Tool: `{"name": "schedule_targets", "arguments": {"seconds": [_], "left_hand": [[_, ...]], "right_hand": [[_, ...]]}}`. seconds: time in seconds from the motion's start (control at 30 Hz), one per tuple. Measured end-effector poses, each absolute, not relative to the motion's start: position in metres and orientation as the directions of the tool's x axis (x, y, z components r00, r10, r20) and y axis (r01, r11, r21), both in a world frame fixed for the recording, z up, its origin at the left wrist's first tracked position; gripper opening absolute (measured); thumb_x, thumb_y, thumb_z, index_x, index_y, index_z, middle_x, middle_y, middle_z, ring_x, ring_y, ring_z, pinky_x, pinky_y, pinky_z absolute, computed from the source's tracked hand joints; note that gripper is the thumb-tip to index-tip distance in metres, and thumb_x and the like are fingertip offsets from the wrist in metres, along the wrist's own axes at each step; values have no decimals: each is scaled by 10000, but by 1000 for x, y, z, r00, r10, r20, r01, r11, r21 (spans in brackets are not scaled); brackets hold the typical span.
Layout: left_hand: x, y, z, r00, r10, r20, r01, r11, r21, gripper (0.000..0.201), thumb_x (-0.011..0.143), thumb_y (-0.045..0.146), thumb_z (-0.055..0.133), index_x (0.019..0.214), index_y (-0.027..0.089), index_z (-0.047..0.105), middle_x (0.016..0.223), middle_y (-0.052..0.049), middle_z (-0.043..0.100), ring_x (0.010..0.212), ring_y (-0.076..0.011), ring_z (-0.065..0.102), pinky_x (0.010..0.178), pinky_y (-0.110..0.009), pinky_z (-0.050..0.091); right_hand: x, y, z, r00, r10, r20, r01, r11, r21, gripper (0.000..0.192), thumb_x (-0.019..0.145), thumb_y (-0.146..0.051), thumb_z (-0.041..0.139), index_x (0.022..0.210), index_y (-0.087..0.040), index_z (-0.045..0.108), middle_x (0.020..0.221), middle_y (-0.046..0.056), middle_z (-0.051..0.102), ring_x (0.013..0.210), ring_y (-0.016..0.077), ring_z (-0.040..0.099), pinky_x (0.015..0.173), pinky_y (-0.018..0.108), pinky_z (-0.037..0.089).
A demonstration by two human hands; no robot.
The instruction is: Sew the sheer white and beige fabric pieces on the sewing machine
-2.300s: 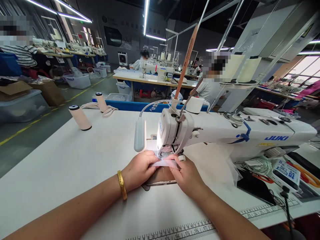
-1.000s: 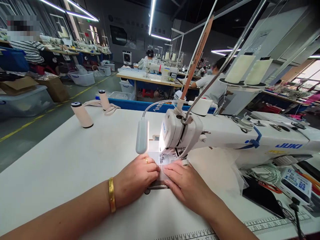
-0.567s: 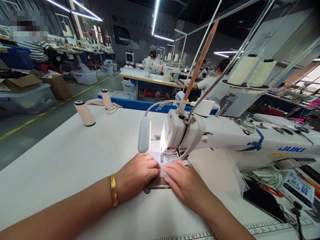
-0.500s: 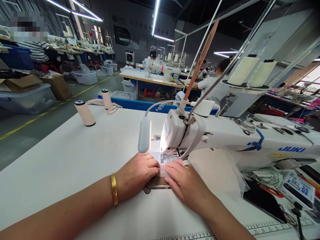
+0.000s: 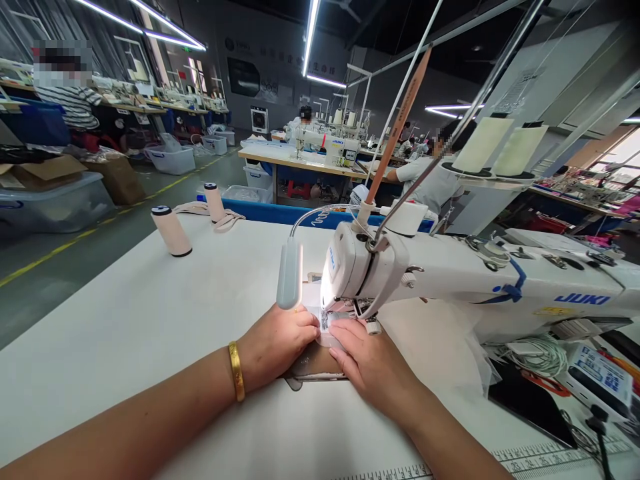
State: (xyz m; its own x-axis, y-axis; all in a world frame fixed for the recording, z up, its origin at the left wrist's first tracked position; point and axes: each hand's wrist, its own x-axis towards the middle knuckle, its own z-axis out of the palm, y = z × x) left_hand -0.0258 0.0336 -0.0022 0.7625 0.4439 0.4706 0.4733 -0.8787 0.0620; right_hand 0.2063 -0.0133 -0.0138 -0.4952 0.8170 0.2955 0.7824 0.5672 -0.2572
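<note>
Head view: a pale strip of cloth (image 5: 327, 339) lies at the presser foot (image 5: 325, 321) of the sewing machine (image 5: 345, 263), part of it on the near side, so the work looks under way and unfinished; how much is stitched cannot be told. Left hand (image 5: 283, 341) and right hand (image 5: 376, 360) flank it, fingers on the cloth; whether either grip pinches or merely presses is unclear. Leftward, the tabletop (image 5: 145, 327) gives broad room to its slanting edge; rightward, machine and sheer fabric (image 5: 440, 333) leave less, and the lamp (image 5: 289, 275) crowds the left fingers.
</note>
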Motion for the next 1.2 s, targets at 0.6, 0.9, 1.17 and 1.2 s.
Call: {"name": "schedule_targets", "arguments": {"seconds": [0.6, 0.9, 1.17, 1.2], "left_hand": [[-19, 17, 18, 653, 706, 273, 714, -695, 90, 115, 900, 284, 637, 843, 184, 636, 880, -72, 625, 802, -253, 561, 717, -388, 441], [-24, 4, 22, 721, 663, 203, 607, -745, 276, 209, 968, 284, 534, 794, 185, 593, 845, -28, 607, 752, -192, 528, 823, -425, 379], [-21, 1, 7, 727, 568, 384, 498, -823, 275, 291, 1029, 160, 436, 912, 211, 697, 937, -30, 701, 840, -206, 587, 862, -435, 335], [-20, 0, 6, 727, 559, 400, 485, -829, 277, 282, 1033, 158, 443, 935, 213, 701, 935, -22, 717, 844, -205, 596, 870, -435, 332]], "right_hand": [[205, -20, 1, -537, 745, 395, 670, 661, -337, 272, 1036, -178, 491, 1286, -230, 587, 1232, 87, 714, 1116, 280, 643, 855, 415, 539], [202, -24, 9, -612, 742, 274, 670, 670, -319, 236, 926, -67, 437, 987, -230, 596, 855, 37, 643, 853, 231, 568, 698, 349, 444], [208, -27, 9, -623, 749, 226, 687, 662, -299, 229, 865, -14, 473, 877, -222, 567, 839, 20, 616, 835, 217, 527, 691, 339, 393], [208, -27, 9, -621, 750, 226, 689, 661, -299, 233, 862, -10, 471, 877, -222, 568, 836, 21, 617, 837, 218, 527, 693, 340, 392]]}}
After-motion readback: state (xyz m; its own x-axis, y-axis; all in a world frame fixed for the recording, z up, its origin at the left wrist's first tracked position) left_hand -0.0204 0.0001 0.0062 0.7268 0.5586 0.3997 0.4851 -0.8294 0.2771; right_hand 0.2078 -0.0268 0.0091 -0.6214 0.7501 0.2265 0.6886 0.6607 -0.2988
